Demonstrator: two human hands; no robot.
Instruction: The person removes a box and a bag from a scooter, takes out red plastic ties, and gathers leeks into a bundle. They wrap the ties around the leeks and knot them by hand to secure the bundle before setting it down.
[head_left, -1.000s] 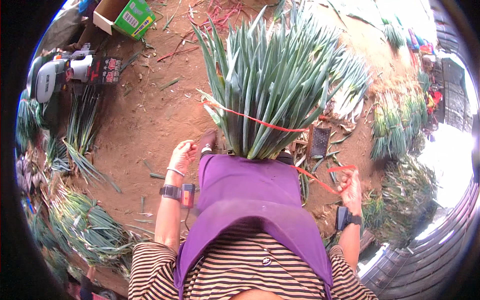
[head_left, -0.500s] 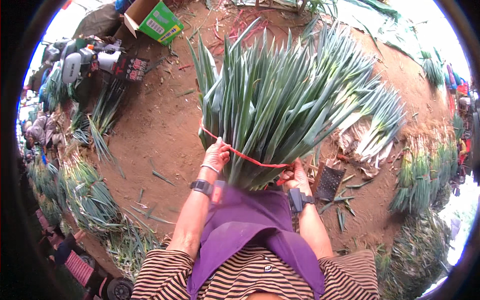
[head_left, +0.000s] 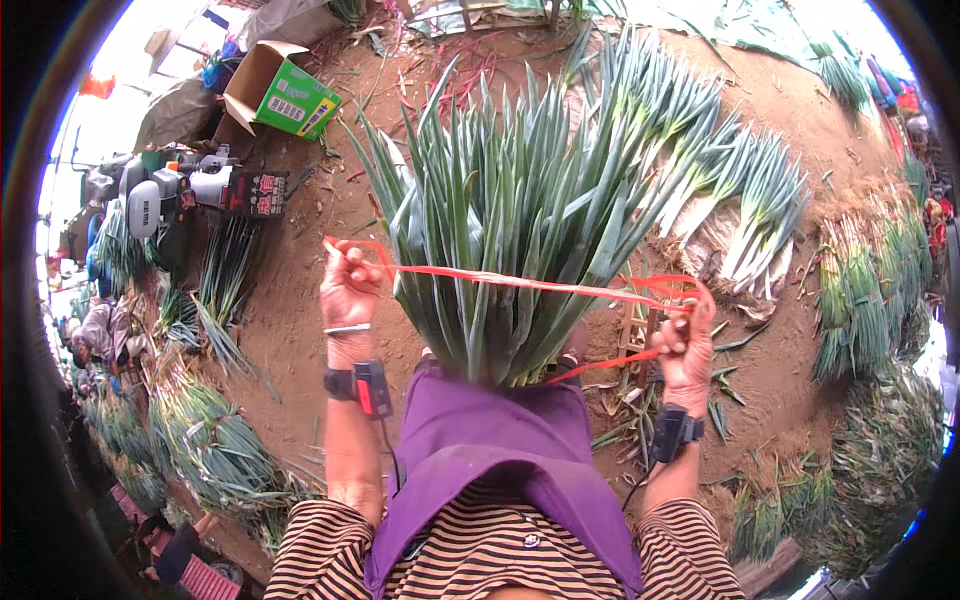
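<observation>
A large bundle of green onions (head_left: 500,210) stands in front of my lap, its leaves fanning upward and away from me. A red plastic strap (head_left: 520,282) stretches across the near side of the leaves between my two hands. To the left of the bundle, my left hand (head_left: 350,288) is closed on one end of the strap. On the right, my right hand (head_left: 687,348) grips the strap, with a loop above the fingers and another length running back toward the bundle's base. My purple apron (head_left: 490,420) lies just below the bundle; the onions' lower ends are partly hidden.
Loose green onions (head_left: 765,190) lie on the soil at the right. Tied bundles (head_left: 845,300) stand farther right, and more onions (head_left: 210,430) are piled at the left. An open green cardboard box (head_left: 290,95) and a motor vehicle (head_left: 150,200) are at the upper left.
Both hands have moved apart and upward, the left outward left and the right outward right. The strap is now pulled straighter across the leaves, and the leaves are gathered slightly narrower.
</observation>
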